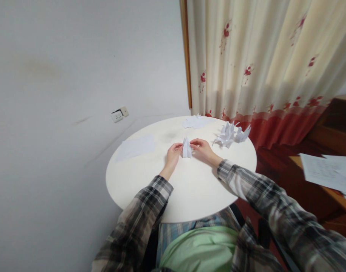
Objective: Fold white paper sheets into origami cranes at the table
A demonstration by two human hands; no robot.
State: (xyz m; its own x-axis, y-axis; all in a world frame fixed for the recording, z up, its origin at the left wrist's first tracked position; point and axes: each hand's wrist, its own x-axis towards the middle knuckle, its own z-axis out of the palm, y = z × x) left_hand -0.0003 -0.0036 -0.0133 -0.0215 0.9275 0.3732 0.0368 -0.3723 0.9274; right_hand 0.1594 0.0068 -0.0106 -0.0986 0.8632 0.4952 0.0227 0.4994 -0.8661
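Note:
A small folded white paper piece [186, 148] stands on the round white table [190, 196], near its middle. My left hand [173, 153] pinches its left side with the fingers closed. My right hand [201, 149] grips its right side, fingers curled onto the paper. Both forearms in plaid sleeves rest over the tabletop.
Folded paper cranes [231, 135] lie at the table's right rear. A flat white sheet [135, 147] lies at the left, more paper [195, 121] at the far edge. A flowered curtain [260, 64] hangs behind. Papers [327, 172] rest on a wooden desk at right. A grey wall is at left.

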